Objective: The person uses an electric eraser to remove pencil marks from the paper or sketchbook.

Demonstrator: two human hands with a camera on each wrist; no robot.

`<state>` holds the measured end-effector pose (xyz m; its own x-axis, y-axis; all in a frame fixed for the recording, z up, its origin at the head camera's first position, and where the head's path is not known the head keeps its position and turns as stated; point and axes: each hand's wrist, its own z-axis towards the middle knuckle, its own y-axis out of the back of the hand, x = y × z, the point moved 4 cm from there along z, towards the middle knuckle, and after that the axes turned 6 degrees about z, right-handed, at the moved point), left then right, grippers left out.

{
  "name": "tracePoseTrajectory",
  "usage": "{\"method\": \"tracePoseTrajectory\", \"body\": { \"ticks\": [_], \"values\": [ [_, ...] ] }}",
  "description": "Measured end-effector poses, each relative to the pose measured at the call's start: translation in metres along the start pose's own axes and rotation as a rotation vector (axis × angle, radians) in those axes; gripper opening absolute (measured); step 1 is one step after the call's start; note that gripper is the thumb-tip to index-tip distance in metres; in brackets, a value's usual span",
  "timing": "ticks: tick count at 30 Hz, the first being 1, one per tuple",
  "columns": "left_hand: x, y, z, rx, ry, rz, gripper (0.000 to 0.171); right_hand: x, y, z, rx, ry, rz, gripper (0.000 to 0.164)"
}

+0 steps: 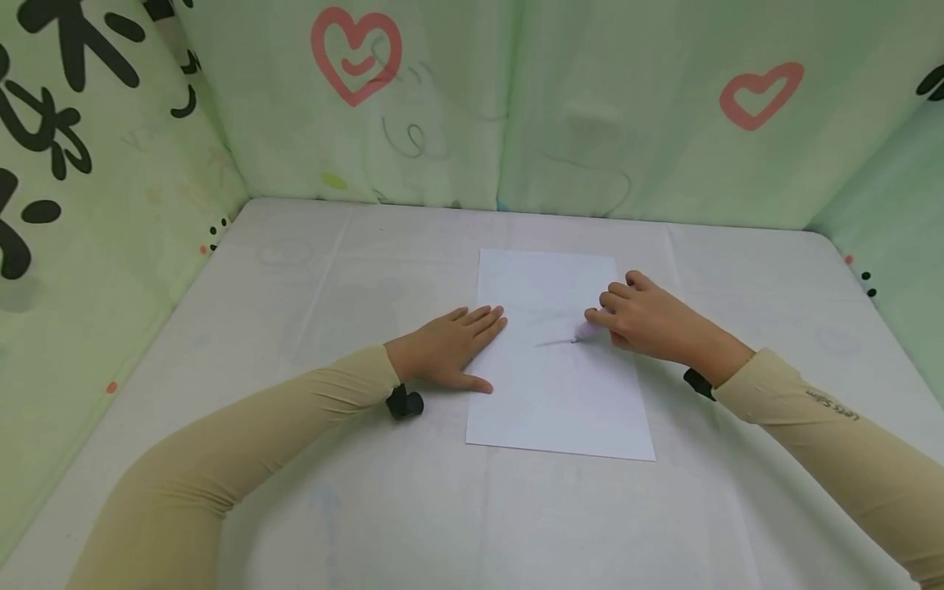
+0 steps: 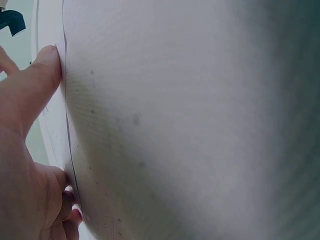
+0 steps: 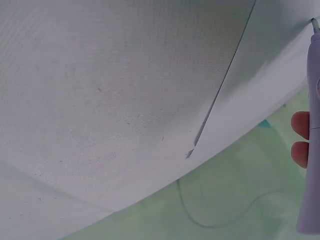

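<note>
A white sheet of paper (image 1: 560,410) lies on the table with a short grey line (image 1: 553,343) near its middle. My left hand (image 1: 446,348) rests flat at the paper's left edge, fingers and thumb spread over it. In the left wrist view the thumb (image 2: 42,75) presses beside the sheet's edge. My right hand (image 1: 649,319) grips a lavender, thick pen-shaped tool (image 3: 312,190) with a slim metal tip (image 3: 315,26). That tip meets the paper at the right end of the grey line. Two fingertips show beside the tool's body in the right wrist view.
A white cloth (image 1: 354,287) covers the table, with faint creases. Pale green curtains (image 1: 590,106) with hearts and dark marks enclose the back and both sides. Black wrist cameras sit under the left wrist (image 1: 404,403) and right wrist (image 1: 698,383).
</note>
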<state>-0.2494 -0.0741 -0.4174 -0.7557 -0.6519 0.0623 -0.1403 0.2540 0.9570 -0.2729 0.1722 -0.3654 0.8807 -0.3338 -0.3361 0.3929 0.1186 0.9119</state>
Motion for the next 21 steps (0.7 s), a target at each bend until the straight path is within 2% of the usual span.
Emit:
{"method": "tracePoseTrajectory", "body": {
  "ticks": [5, 11, 16, 21],
  "values": [
    [-0.0009, 0.0023, -0.0015, -0.005, -0.002, -0.012, 0.097, -0.001, -0.0001, -0.0005, 0.009, -0.019, -0.004, 0.037],
    [-0.0015, 0.0035, -0.0025, -0.004, 0.0, -0.016, 0.096, 0.0002, -0.0023, -0.0004, 0.013, 0.013, 0.017, 0.036],
    [-0.0017, 0.0041, -0.003, -0.008, -0.001, -0.014, 0.096, -0.0009, -0.0028, 0.0, 0.021, -0.01, 0.004, 0.036],
    [-0.0017, 0.0039, -0.0026, -0.004, 0.0, -0.008, 0.097, 0.0014, -0.0016, 0.0018, 0.031, 0.005, 0.024, 0.035]
  ]
}}
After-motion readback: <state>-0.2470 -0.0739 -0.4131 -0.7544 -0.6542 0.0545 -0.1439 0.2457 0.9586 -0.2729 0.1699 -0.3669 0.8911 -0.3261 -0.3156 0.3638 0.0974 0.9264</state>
